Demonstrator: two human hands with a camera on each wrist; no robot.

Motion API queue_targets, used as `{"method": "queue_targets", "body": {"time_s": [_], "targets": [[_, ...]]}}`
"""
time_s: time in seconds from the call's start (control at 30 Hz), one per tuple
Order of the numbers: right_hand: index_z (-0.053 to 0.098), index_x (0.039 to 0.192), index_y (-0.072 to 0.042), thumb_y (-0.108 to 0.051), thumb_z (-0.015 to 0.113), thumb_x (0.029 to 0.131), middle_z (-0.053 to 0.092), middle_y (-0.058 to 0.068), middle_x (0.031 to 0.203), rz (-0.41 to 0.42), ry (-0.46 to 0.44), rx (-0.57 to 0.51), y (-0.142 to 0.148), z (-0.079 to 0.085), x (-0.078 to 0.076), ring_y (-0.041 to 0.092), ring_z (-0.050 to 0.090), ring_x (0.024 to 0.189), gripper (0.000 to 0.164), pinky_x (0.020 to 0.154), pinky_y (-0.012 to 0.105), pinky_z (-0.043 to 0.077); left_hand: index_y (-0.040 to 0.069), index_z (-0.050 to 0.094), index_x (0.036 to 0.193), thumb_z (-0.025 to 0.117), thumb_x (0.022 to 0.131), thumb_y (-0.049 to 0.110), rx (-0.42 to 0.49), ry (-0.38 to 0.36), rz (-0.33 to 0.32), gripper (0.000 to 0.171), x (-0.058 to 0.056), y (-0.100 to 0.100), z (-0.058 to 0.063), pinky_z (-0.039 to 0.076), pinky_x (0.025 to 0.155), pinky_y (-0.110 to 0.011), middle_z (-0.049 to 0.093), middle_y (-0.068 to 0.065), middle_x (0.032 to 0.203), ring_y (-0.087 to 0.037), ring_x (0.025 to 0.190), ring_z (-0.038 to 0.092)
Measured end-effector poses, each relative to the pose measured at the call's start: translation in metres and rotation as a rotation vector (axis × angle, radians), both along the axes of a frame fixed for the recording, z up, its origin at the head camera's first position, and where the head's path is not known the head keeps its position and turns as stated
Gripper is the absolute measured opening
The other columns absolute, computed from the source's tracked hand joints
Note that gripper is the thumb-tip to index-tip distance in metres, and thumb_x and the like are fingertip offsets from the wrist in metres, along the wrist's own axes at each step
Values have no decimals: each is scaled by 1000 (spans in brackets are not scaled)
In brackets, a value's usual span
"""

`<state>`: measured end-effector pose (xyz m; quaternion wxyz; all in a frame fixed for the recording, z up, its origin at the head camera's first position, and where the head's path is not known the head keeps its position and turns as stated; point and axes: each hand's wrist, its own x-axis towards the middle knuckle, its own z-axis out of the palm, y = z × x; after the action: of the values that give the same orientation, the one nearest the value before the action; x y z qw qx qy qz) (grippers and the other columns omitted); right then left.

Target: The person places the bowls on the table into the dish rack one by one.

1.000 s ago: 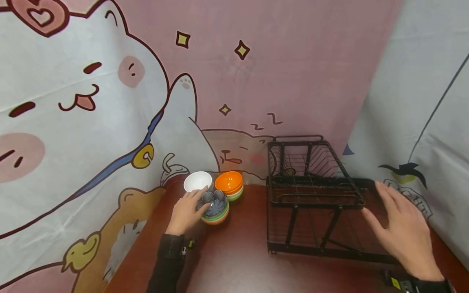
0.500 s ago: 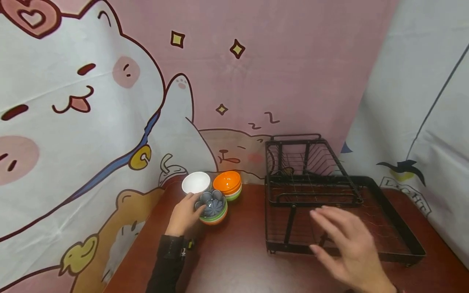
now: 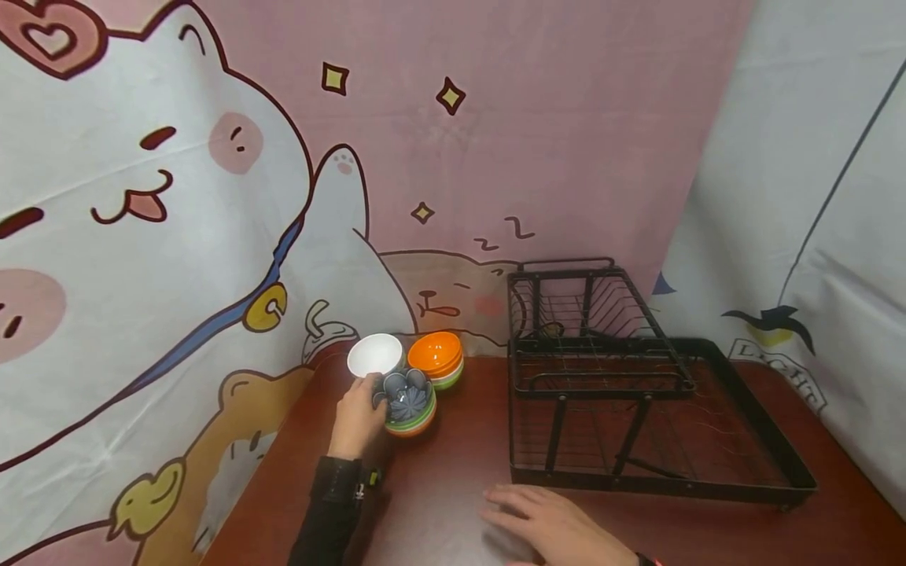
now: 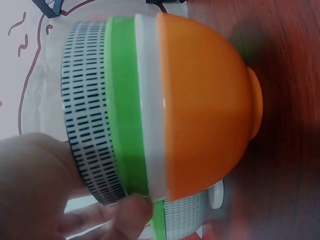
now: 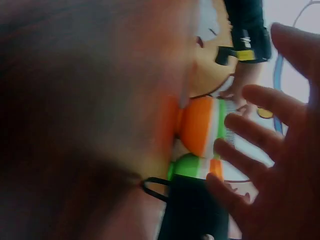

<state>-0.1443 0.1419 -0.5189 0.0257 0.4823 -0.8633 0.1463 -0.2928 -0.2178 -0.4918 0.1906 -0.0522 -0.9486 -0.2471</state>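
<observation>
The right hand (image 3: 559, 525) has swung leftward past the dish rack (image 3: 602, 393), fingers loosely spread, holding nothing, now nearer the nested bowls (image 3: 408, 404) on the worktop (image 3: 453, 464); the left hand (image 3: 357, 420) pinches their rim.

The left hand (image 3: 359, 417) is pinching with bent fingers (image 4: 135, 212), its wrist (image 3: 338, 470) sitting behind them. The right hand (image 3: 555, 525) is hovering well apart from those fingers, its own lying spread, gaps separating them.
</observation>
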Motion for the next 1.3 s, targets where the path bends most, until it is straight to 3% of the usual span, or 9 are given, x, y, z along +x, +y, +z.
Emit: {"method": "queue_targets", "body": {"time_s": [0.3, 0.63, 0.83, 1.0, 1.13, 1.3], "targets": [[43, 158, -28, -76, 46, 96, 44, 0, 162, -27, -136, 79, 3, -14, -7, 26, 48, 145, 78, 106, 51, 50, -2, 62, 119, 70, 85, -2, 29, 14, 40, 34, 1, 1, -2, 56, 82, -58, 66, -21, 105, -41, 93, 67], [45, 157, -29, -78, 46, 94, 44, 2, 163, -55, -143, 114, 5, -23, -13, 27, 48, 146, 80, 107, 50, 49, -9, 66, 112, 66, 91, 1, 44, -47, 55, 23, 5, 3, 2, 56, 89, -57, 63, -24, 114, -40, 100, 66], [43, 158, -29, -78, 46, 95, 44, 2, 163, -58, -163, 109, 5, -23, -12, 27, 47, 146, 80, 107, 51, 49, -5, 63, 102, 66, 90, 2, 61, -29, 61, 14, 6, 2, 2, 55, 77, -54, 64, -19, 97, -35, 85, 64], [44, 158, -28, -77, 45, 95, 44, 3, 163, -58, -140, 105, 5, -22, -12, 28, 48, 146, 80, 106, 51, 50, 1, 57, 95, 70, 92, 12, 53, -48, 74, 17, 5, 1, 1, 47, 60, -44, 61, -11, 77, -28, 68, 57], [43, 158, -29, -77, 46, 95, 43, 2, 163, -53, -158, 99, 6, -23, -13, 28, 48, 146, 79, 106, 51, 50, 1, 55, 95, 70, 92, 11, 34, -73, 63, 18, 5, 0, 0, 41, 57, -39, 54, -8, 70, -26, 64, 51], [43, 158, -29, -74, 48, 96, 43, 2, 164, -48, -182, 92, 7, -24, -14, 28, 47, 146, 77, 106, 51, 50, -2, 57, 97, 67, 92, 6, 36, -65, 37, 13, 4, 2, 2, 42, 59, -39, 55, -10, 71, -26, 64, 51]]}}
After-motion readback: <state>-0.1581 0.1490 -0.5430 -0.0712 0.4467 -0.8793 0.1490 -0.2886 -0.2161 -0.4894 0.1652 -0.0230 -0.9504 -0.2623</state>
